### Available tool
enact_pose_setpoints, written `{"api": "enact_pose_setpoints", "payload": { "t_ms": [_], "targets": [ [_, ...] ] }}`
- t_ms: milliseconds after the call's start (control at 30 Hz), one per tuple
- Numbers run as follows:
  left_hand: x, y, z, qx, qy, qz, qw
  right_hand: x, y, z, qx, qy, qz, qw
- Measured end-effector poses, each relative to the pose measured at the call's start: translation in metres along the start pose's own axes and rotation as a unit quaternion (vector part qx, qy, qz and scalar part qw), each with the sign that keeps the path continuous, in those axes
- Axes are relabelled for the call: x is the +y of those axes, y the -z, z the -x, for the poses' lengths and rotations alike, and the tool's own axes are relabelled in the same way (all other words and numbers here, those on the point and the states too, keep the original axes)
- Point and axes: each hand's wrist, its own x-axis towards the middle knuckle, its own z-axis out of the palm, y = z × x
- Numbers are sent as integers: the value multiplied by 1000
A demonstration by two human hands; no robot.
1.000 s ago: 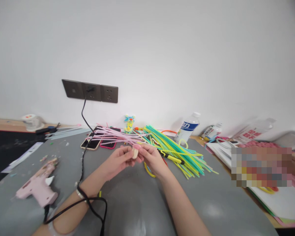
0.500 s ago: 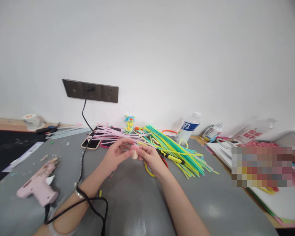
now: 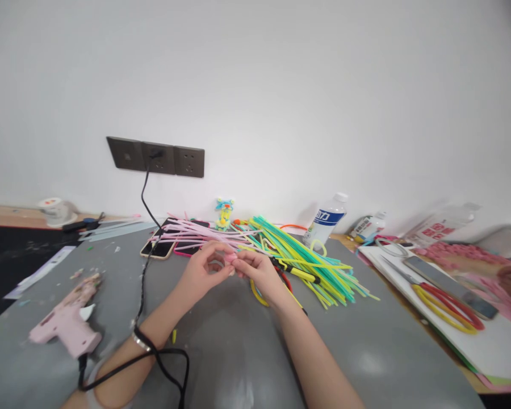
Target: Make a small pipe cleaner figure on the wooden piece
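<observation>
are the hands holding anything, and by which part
A small pink piece, pinched at its right side by the right hand; whether the left hand grips it is unclear.

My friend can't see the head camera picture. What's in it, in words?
A person's left hand and right hand hold a small pink piece together above a grey table. Beyond lie pink strips and green and yellow strips, with a bottle nearby. A pink glue gun lies on the picture's left.

Grey tabletop (image 3: 383,346), pink glue gun (image 3: 71,329), yellow and green stems (image 3: 302,258)
</observation>
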Motion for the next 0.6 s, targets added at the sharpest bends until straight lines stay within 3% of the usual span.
{"api": "enact_pose_setpoints", "payload": {
  "t_ms": [167, 400, 467, 600],
  "targets": [
    [0, -2, 0, 24, 21, 35, 999, 2, 2, -1, 11, -14, 2, 1000],
    [2, 0, 1, 48, -8, 40, 998, -4, 0, 0, 17, 20, 7, 1000],
    [3, 3, -1, 95, -22, 51, 994, -5, -1, 0, 27, 39, 12, 999],
    [1, 14, -8, 282, -19, 90, 955, -6, 0, 0, 42, 70, 15, 997]
  ]
}}
